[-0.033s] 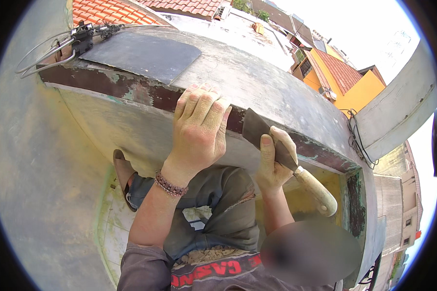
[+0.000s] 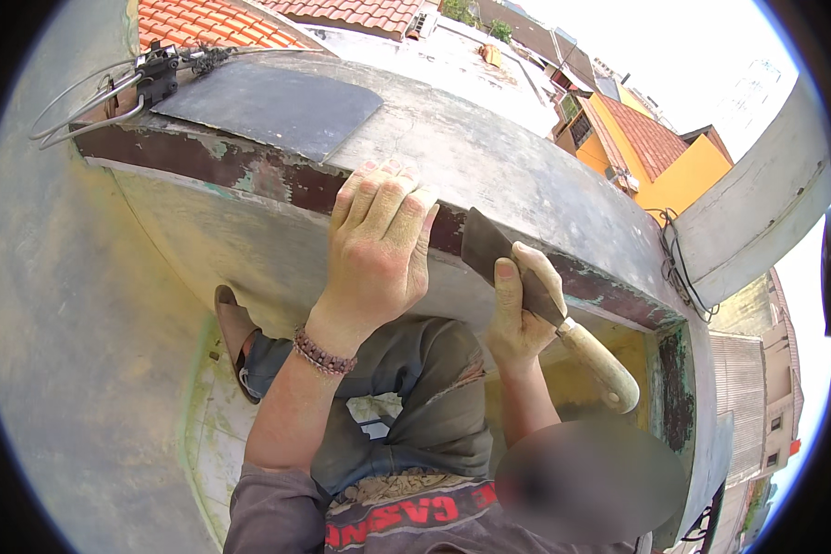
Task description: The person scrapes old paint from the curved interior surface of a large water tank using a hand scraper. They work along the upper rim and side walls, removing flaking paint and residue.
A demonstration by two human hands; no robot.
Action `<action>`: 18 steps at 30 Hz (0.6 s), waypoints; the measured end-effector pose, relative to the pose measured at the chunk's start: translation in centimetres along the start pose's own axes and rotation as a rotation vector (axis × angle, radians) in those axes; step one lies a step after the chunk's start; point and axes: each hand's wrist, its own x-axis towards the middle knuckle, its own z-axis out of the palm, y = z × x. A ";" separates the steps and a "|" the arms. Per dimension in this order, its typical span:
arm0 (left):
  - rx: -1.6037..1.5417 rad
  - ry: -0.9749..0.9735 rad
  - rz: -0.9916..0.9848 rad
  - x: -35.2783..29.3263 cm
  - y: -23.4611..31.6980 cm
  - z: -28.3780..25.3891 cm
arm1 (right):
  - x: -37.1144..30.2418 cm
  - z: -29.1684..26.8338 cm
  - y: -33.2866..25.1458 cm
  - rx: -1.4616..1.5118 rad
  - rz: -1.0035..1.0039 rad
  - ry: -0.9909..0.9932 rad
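Observation:
My left hand (image 2: 376, 242), dusty and with a braided bracelet (image 2: 324, 352) at the wrist, grips the ledge (image 2: 489, 152) by its front edge. Its fingers are bent over the top, and their tips are partly hidden. To its right, my right hand (image 2: 523, 309) holds a scraper (image 2: 602, 363) by its broad dark blade, thumb on one side and fingers on the other. The pale handle points down to the right. The blade's far end lies against or just before the ledge's dark red face, where paint is peeling (image 2: 249, 171); contact cannot be told.
A flat grey sheet (image 2: 272, 106) lies on the ledge at the left, beside black clamps with cables (image 2: 157, 74). More wire (image 2: 679, 268) hangs by the pale post (image 2: 757, 203) at right. Beyond the ledge are tiled roofs (image 2: 637, 129). My bent leg and sandal (image 2: 237, 342) are below.

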 end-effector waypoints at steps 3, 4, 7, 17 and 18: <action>-0.048 -0.010 0.005 0.2 0.0 -0.2 | -1.5 -1.4 1.3 0.101 0.044 0.070; -0.063 -0.026 -0.002 0.2 0.1 -0.1 | -1.4 -1.2 1.1 0.101 0.038 0.081; -0.063 -0.029 -0.004 0.3 -0.3 -0.2 | -0.2 0.6 0.5 0.061 -0.050 0.083; -0.062 -0.002 0.017 0.5 -0.8 -0.1 | -0.6 0.5 0.6 0.032 -0.022 0.076; -0.065 -0.014 0.004 0.3 -0.7 -0.1 | -0.8 0.4 0.6 0.017 -0.022 0.071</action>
